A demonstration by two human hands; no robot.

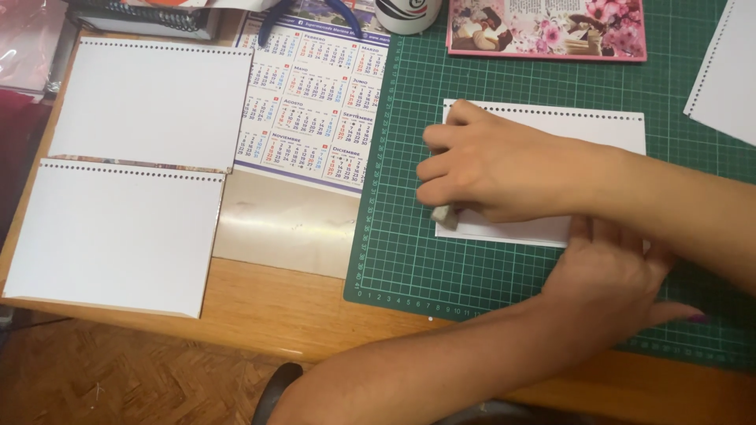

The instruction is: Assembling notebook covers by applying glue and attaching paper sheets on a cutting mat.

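Wooden surface carrying a green gridded cutting mat, two hands working on a white perforated-edge paper sheet.

Right hand is curling shut around a small grey-white eraser, pressing it on the sheet's 7 o'clock corner. Left hand is lying flat and open, fingers spread, pinning the sheet's 6 o'clock edge. Two blank white spiral-punched cards are sitting at 9 o'clock, beside a printed year calendar.
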